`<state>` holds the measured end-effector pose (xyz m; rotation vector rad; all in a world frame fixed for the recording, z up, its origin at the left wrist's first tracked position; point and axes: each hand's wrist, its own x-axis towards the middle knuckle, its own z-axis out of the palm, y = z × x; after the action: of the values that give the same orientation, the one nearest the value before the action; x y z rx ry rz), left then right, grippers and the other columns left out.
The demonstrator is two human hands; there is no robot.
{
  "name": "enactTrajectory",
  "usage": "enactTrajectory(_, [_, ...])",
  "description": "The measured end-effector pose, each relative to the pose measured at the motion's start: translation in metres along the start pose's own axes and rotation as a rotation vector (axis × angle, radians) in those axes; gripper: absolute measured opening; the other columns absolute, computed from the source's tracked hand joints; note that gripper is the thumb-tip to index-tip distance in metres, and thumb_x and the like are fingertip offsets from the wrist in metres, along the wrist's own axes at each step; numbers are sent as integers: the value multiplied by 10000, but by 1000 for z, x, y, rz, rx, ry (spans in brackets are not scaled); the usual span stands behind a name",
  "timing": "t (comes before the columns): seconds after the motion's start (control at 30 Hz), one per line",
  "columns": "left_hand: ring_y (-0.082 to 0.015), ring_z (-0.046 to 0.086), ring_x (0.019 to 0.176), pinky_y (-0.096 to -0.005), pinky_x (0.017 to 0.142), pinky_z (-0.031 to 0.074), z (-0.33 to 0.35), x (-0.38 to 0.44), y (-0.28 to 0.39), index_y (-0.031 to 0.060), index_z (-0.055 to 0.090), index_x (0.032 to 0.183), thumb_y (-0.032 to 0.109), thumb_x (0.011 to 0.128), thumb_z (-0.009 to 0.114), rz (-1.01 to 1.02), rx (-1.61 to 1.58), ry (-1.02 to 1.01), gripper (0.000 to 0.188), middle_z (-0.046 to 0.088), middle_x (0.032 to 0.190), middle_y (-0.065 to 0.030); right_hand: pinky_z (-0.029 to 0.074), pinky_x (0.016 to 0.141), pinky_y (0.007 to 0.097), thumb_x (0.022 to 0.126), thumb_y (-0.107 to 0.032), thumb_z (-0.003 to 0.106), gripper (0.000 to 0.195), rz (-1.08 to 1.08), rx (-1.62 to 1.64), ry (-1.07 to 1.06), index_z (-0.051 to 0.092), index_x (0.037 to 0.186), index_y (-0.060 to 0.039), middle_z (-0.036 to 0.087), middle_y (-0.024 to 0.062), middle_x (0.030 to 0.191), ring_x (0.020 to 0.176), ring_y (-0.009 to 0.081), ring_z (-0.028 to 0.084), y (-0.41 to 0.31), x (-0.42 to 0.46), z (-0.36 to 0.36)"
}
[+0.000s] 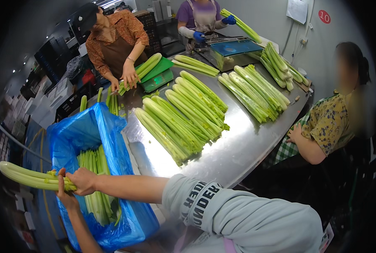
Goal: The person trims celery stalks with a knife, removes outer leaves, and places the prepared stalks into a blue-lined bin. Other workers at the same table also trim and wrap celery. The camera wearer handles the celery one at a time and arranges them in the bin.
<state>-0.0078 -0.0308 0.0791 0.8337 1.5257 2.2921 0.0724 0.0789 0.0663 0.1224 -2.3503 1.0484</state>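
My left hand (66,193) and my right hand (84,182) meet at the cut end of a celery bunch (26,177), both closed on it. The bunch reaches out to the left, over the left rim of a box lined with a blue plastic bag (112,142). Inside that box lies more celery (96,202). To the right of the box, a long row of celery bunches (178,123) lies side by side on a steel table (225,161), and a second row (257,91) lies farther right.
Across the table a co-worker in an apron (112,47) handles celery on a green scale (158,80). Another co-worker (200,19) with blue gloves holds celery beside a blue-topped scale (235,47). A person (330,120) is at the right. A knife (295,100) lies near the right edge.
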Motion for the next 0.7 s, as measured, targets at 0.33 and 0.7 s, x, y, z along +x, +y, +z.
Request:
enactTrajectory(0.33, [-185, 545, 929, -325, 852, 421, -9, 1, -3, -33, 529, 998, 103, 851, 549, 132, 335, -11, 202, 578, 989, -115, 455, 592, 426, 580, -252, 596, 367, -28, -77, 3, 529, 834, 5, 593, 155, 645, 624, 335, 585, 9, 4, 10])
enactTrajectory(0.7, [-165, 533, 938, -313, 858, 411, -25, 9, -16, -50, 560, 1010, 128, 857, 550, 90, 350, 30, 235, 568, 1017, -103, 468, 623, 418, 559, -241, 622, 339, -9, -83, -40, 571, 826, -38, 613, 137, 689, 676, 315, 602, 12, 4, 7])
